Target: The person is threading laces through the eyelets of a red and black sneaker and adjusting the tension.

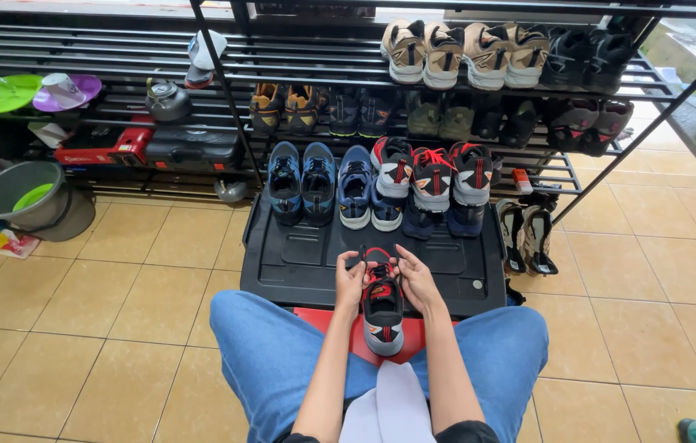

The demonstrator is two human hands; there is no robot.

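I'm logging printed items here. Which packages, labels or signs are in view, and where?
Red box: long, flat, on the low left shelf.
Small packet: red, yellow and white, on the floor by the grey bucket.
Small red pack: white-capped, at the right shelf end.

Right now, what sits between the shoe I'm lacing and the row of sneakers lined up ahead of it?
In the head view, only bare ribbed black tray lies between the grey-and-red shoe and the row of sneakers; no other item rests there.
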